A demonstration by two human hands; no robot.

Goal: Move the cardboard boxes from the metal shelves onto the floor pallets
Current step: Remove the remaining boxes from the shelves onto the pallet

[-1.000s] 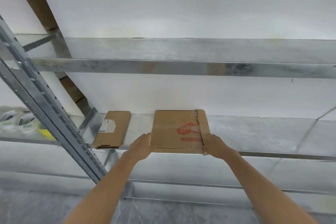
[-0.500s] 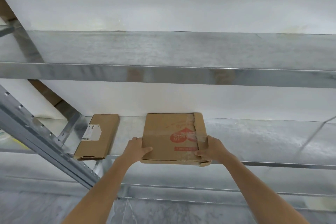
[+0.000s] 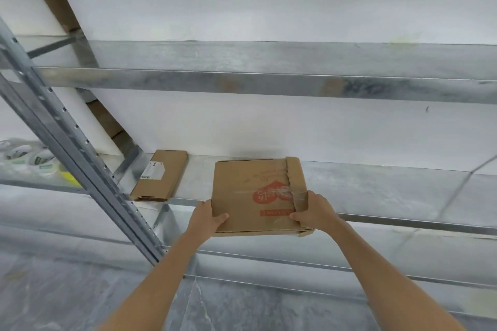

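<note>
**Where the Flat Box Overhangs the Shelf Lip, It Is Pinched at Both Sides**

Because the box is thin and wide, it is held by pinching rather than by wrapping. The left thumb point(image 3: 222, 216) is laid flat on the top face near the left front corner. The right thumb point(image 3: 294, 215) is pressed on the top face beside the torn, taped flap. The other fingers of both hands are hidden beneath the cardboard, so whether they are spread cannot be told; they are presumably set against the underside to oppose the thumbs. The left hand point(image 3: 208, 213) and right hand point(image 3: 313, 211) are thus placed on opposite sides, which is judged to keep the panel level and to stop it sagging or twisting.

The heart-printed cardboard box point(image 3: 252, 196) is found over the middle metal shelf point(image 3: 376, 185), with its near edge projecting past the shelf's front lip. Whether its far part rests on the metal or is lifted clear cannot be told. The overhang is what gives the fingers room underneath.

A smaller labelled cardboard box point(image 3: 161, 174) is left lying on the same shelf, well to the left, beside the slotted upright point(image 3: 80, 158). Tape rolls point(image 3: 32, 158) are seen beyond that upright. No pallet is in view, so the carry is judged to be barely begun.
</note>
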